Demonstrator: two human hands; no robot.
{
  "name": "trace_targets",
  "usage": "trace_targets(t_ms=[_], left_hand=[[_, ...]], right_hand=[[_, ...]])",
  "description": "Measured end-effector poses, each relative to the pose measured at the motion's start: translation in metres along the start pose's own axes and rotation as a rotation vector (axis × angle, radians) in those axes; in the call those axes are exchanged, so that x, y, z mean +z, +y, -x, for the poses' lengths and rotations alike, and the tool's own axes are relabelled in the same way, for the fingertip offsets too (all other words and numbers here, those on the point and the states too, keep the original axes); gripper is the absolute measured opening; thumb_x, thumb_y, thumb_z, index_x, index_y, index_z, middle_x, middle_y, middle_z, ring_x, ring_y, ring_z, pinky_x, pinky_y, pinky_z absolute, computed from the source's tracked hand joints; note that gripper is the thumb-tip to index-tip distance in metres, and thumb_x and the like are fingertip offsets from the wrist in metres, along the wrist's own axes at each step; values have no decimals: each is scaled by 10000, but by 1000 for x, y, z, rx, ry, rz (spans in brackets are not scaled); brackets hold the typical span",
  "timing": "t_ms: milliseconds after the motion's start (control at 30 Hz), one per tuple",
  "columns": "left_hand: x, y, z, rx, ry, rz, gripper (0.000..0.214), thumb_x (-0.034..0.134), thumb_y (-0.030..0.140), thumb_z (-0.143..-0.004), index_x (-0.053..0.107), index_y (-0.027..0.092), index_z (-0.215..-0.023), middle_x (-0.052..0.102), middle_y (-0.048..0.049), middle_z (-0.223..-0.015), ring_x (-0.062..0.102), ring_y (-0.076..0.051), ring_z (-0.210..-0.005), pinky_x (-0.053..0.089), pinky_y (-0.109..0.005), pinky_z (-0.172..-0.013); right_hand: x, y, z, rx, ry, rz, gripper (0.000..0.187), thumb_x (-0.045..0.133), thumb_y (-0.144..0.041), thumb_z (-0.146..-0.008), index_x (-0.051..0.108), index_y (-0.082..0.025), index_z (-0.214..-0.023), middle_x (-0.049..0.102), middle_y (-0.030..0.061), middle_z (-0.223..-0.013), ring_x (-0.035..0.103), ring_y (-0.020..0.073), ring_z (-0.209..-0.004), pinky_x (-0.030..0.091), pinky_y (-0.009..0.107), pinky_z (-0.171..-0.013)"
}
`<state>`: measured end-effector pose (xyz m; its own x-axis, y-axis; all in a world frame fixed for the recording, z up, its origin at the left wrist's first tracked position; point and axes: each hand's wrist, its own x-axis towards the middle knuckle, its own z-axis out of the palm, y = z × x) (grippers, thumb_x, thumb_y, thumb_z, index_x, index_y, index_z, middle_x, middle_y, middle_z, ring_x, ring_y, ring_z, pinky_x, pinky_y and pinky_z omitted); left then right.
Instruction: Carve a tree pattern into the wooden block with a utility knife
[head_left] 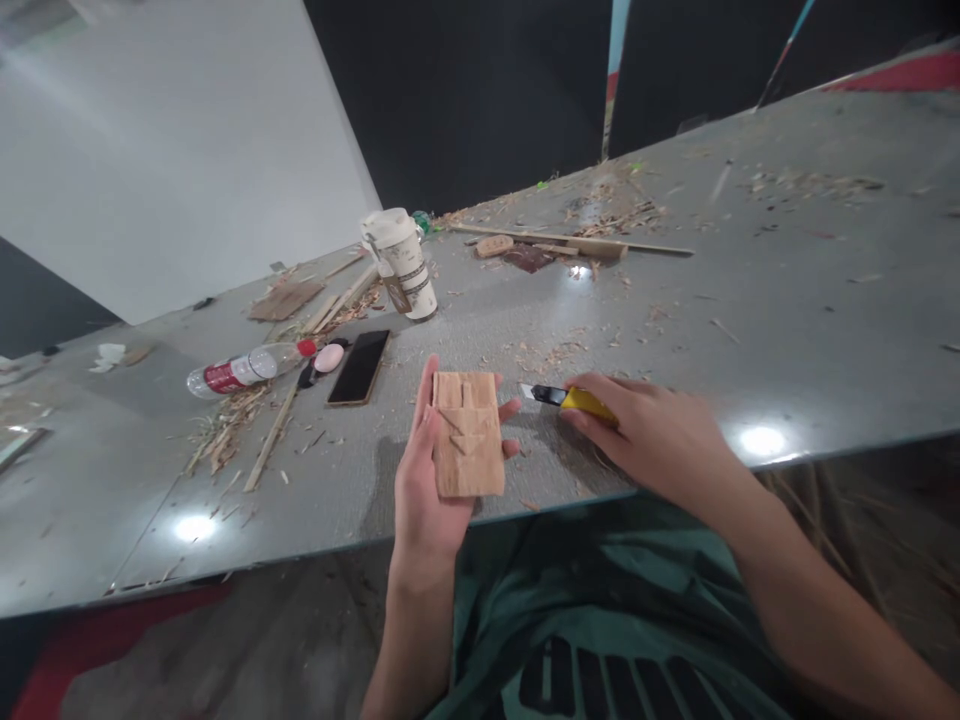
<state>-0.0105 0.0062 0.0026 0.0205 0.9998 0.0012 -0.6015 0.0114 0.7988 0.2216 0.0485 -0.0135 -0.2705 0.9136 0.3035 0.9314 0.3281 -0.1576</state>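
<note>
Upright in my left hand [431,490] rests a small light-brown wooden block [472,465], its carved face turned towards me. Cut lines and a V-shaped notch show on its upper half. My left thumb presses one edge and the fingertips wrap round the other. To the right, my right hand [637,420] grips a yellow utility knife [592,405]. The knife's blade is out and points left at the block, a short gap away from it. Both hands are above the table's near edge.
A grey table [750,340] carries scattered wood shavings. Beyond the block stand a white lidded cup [405,265] and a black phone [360,367]. A plastic bottle [251,368] lies at left beside a pink oval object [328,358]. Wooden strips [577,242] lie farther back.
</note>
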Motion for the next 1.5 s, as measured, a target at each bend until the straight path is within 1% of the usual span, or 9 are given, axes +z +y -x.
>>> trace_targets(t_ms=[267,533,700,900,967,1067,1233,1367,1500], left_hand=[[-1,1,-3,-68,44,138,604,450,469,-1120,381,278,-1689,692,-183,-1498,795,-320,-1153,674,-344,-759],[-3,0,-2,-57,83,125,609,537,437,-1077,481,145,-1609,820,-186,-1152,821,-251,-901,678,-327,-757],[-3,-2,-2,-39,105,92,609,645,414,-990,548,144,-1528,809,-158,-1094,781,-213,-796,653,-299,-697],[-3,-2,-1,-66,142,67,516,739,454,-893,701,98,-1264,783,-139,-994,754,-206,-790,639,-284,-697],[-3,-1,0,-82,113,50,532,749,467,-883,702,115,-1279,779,-133,-974,742,-206,-771,633,-294,-687],[-2,1,2,-90,45,42,635,744,487,-888,638,159,-1422,779,-125,-957,732,-211,-750,620,-306,-672],[0,2,2,-123,2,83,712,716,491,-914,559,149,-1519,777,-134,-953,738,-207,-757,619,-305,-698],[-1,1,2,-131,3,90,657,697,499,-923,604,148,-1471,784,-136,-959,744,-206,-759,620,-307,-697],[-1,0,1,-123,28,58,510,700,494,-913,720,107,-1244,792,-137,-944,762,-216,-769,637,-311,-693]], right_hand=[[-2,-1,0,33,-68,5,388,459,-550,-1097,682,-301,-1295,816,76,-1113,714,254,-750,265,295,-545],[-2,-1,-1,44,-104,-15,382,438,-565,-1103,668,-305,-1263,809,74,-1120,725,270,-792,282,305,-560],[-1,0,-1,39,-101,-25,378,452,-563,-1097,661,-309,-1284,809,74,-1132,730,276,-802,278,304,-560],[0,0,0,19,-68,-32,377,456,-571,-1098,679,-299,-1233,813,63,-1086,717,257,-766,268,300,-550],[0,1,0,20,-61,-33,394,452,-580,-1098,683,-294,-1238,813,67,-1076,713,253,-754,273,301,-549],[1,1,1,15,-50,-37,413,450,-586,-1098,685,-287,-1261,815,74,-1085,713,249,-752,281,302,-552],[2,1,1,21,-50,-34,408,455,-587,-1096,686,-293,-1261,816,64,-1084,722,263,-770,277,302,-555],[3,1,1,20,-47,-43,404,463,-583,-1095,684,-295,-1272,817,65,-1103,720,256,-777,275,299,-558],[3,1,2,16,-38,-46,406,461,-584,-1099,681,-287,-1267,815,75,-1106,706,242,-758,272,300,-561]])
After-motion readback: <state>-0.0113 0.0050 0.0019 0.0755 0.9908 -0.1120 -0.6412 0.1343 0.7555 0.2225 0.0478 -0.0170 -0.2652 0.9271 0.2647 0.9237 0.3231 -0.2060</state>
